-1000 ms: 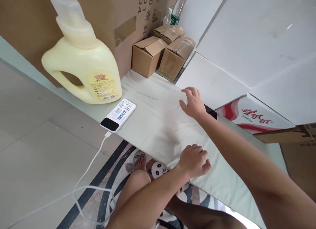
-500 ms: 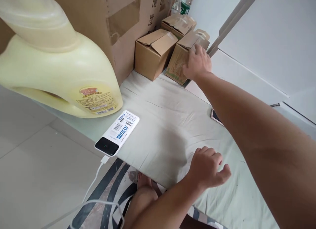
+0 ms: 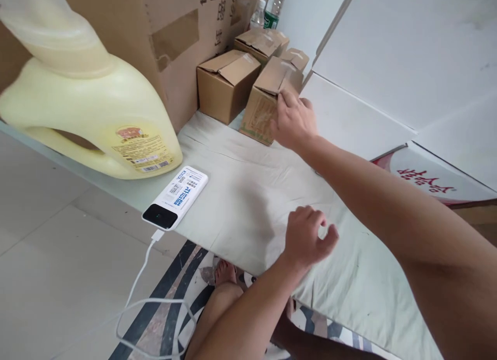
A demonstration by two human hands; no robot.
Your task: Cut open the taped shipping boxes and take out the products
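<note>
Along the far edge of the counter (image 3: 221, 194): big carton (image 3: 171, 65) left, white panels (image 3: 388, 44) right. Counter wears creased pale cloth. Yellow jug (image 3: 116, 111) toward the left end. Small box (image 3: 257, 116) near the far edge, slightly closer in than 0.5 s ago. Right hand (image 3: 295, 119): mid-air 1.0 s ago, now grip clasped on that box's right side. Left hand (image 3: 306, 236): grip released, loosely curled. Power bank (image 3: 176, 197) at near edge, white cable (image 3: 136, 282) attached.

1. Right hand (image 3: 294, 119) clasps near corner of front-right small carton (image 3: 258, 114), fingers at top edge.
2. Left hand (image 3: 305, 238), loosely curled, over pale cloth (image 3: 229, 171).
3. White device (image 3: 182, 192), cable (image 3: 157, 236) plugged in, near yellow jug (image 3: 89, 111).
</note>
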